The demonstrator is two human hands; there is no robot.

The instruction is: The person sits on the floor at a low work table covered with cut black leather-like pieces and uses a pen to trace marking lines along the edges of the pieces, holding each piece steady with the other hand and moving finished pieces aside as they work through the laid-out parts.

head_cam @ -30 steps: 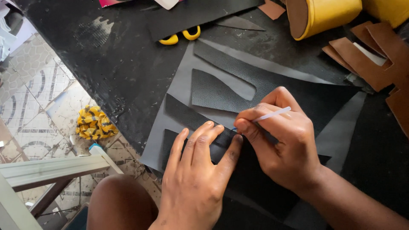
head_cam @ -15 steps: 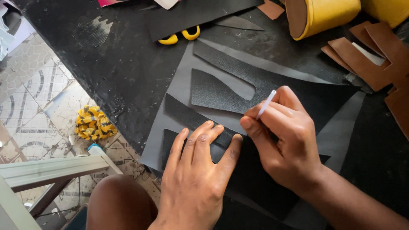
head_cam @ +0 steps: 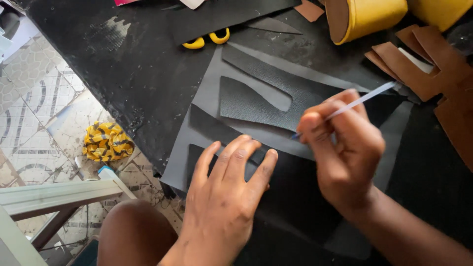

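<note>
Black leather sheet [head_cam: 256, 106], with long curved shapes cut out of it so that the grey underside and gaps show, lies flat on the dark table [head_cam: 133, 74], its near-left corner close to the table's edge. On top of its near part sits a smaller dark piece [head_cam: 295, 192], and the left hand [head_cam: 224, 207] lies flat on that piece, palm down, fingers spread slightly and pointing away from the person, holding nothing. The right hand [head_cam: 345, 152] is raised just above the sheet, its thumb and fingers pinched together around a thin white pen [head_cam: 345, 111]; the pen's tip points down and left toward the leather near the left fingertips, and its far end slants up to the right. Whether the tip touches the sheet cannot be told. At the far edge of the table, yellow scissor handles [head_cam: 207, 39] stick out from under another black sheet [head_cam: 221, 15]. Farther right lies a yellow roll [head_cam: 369, 17] on its side, and brown leather pieces [head_cam: 433, 69] are stacked at the right edge. Below the table on the left, a crumpled yellow and black cloth [head_cam: 106, 142] rests on the patterned tile floor [head_cam: 39, 113], near a pale wooden frame [head_cam: 54, 197]. The person's bare knee [head_cam: 133, 231] shows under the left wrist.
</note>
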